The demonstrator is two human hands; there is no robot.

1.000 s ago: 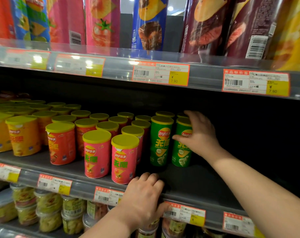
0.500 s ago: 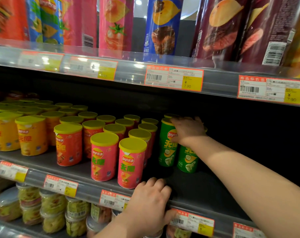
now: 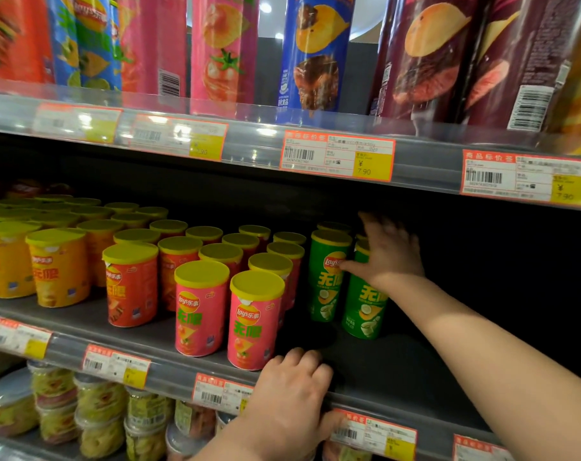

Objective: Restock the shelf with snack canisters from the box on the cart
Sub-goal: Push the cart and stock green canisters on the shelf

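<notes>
While left hand (image 3: 290, 390) curls round the shelf (image 3: 399, 371) edge, right hand (image 3: 389, 254) lies splayed atop a green can (image 3: 365, 304), gripping nothing.

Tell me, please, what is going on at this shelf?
A person is restocking short snack canisters. The right hand, fingers spread, rests on the front green canister at the right end of the rows. The left hand grips the shelf edge. No box or cart is in view.
</notes>
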